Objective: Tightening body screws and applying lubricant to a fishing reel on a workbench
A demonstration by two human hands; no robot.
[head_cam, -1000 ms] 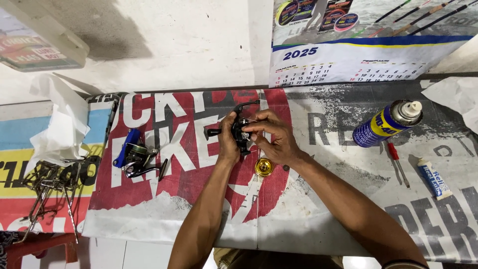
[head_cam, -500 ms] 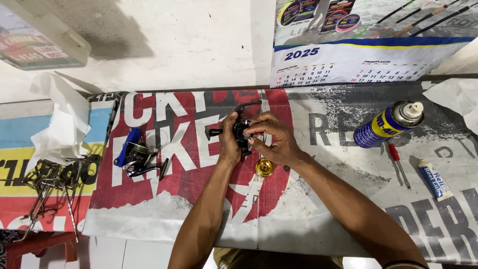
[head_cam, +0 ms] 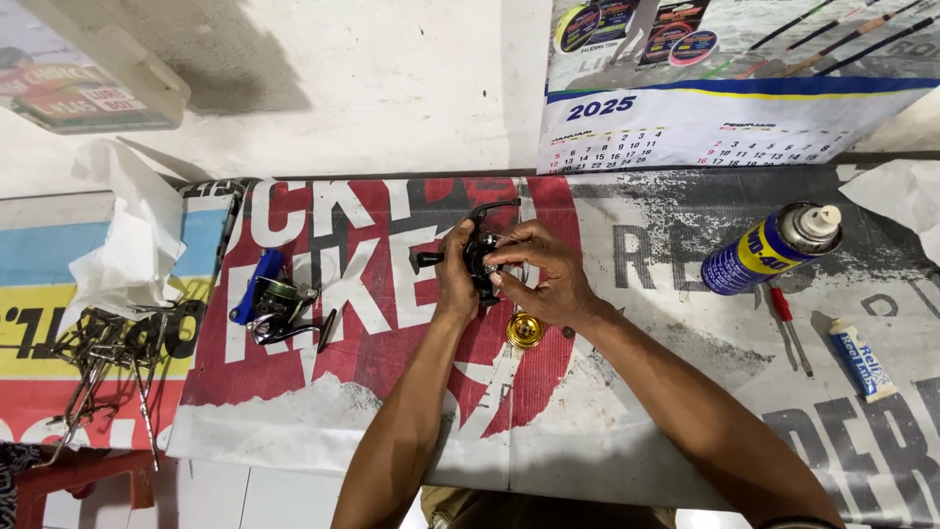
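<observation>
Both hands grip a black metal fishing reel body (head_cam: 480, 257) above the banner-covered table (head_cam: 636, 411): the left hand (head_cam: 456, 279) clasps its side, the right hand (head_cam: 544, 277) pinches its front. A small gold-coloured round spool (head_cam: 525, 330) lies just beneath them; a blue spray can (head_cam: 769, 249) lies well apart to the right.

Light: bright and even, from above.
Shadows: soft under the white plastic box (head_cam: 98, 73).
Focus: sharp; edges mildly bent.

Reel (head_cam: 477, 250) held mid-bench, second reel (head_cam: 277, 304) left, spray can (head_cam: 769, 250) right
</observation>
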